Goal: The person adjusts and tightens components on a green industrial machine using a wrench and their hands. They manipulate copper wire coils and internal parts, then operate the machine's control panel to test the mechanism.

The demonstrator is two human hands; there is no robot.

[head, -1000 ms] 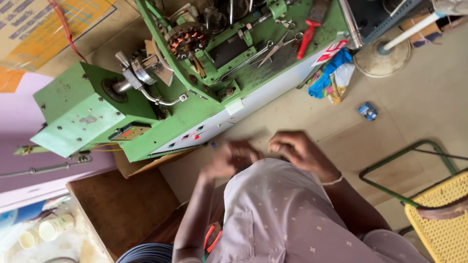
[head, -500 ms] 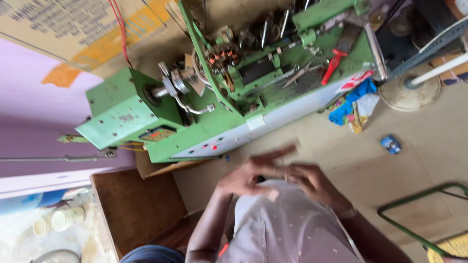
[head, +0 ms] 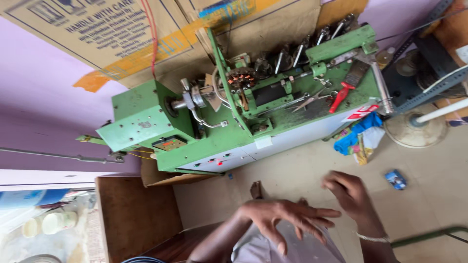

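I see both hands low in frame, empty: left hand (head: 287,220) fingers spread, right hand (head: 347,193) loosely open (slightly blurred). Green winding machine (head: 234,122) sits above, center.

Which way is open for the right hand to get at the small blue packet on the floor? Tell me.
Probably yes, directly: the right hand hangs empty, fingers loose, just beside the blue packet, with only bare floor between them.

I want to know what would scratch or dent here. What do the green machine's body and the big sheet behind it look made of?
The green machine looks like painted metal: flat, hard panels with screws and chipped, worn paint. The sheet behind it looks like brown corrugated cardboard: matt, creased and printed, with orange tape. Both are judged by look only.
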